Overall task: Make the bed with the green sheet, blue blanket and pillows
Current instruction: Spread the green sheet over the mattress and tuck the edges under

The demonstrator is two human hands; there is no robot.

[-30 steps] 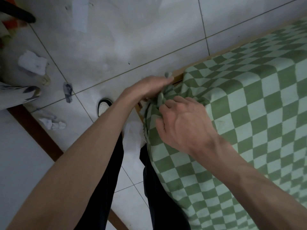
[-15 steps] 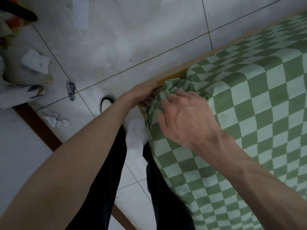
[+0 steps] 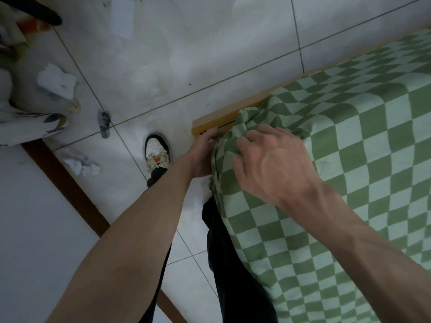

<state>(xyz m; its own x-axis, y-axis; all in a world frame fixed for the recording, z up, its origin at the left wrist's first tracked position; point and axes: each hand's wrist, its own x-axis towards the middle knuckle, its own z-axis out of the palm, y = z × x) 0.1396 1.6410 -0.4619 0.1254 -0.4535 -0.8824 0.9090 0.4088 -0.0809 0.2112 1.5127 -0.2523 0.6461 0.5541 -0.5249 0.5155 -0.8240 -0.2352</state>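
At the bed's corner, the right hand bunches the green-and-white checked cotton sheet in curled fingers. The left hand reaches down beside the mattress edge — its fingers hidden — just below the light wooden bed frame. A white sneaker stands on the pale tiled floor.

Dim, flat, bluish light; wide-angle bending at edges, slight softness throughout

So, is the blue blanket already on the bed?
No, only the green sheet covers the mattress corner where both hands work.
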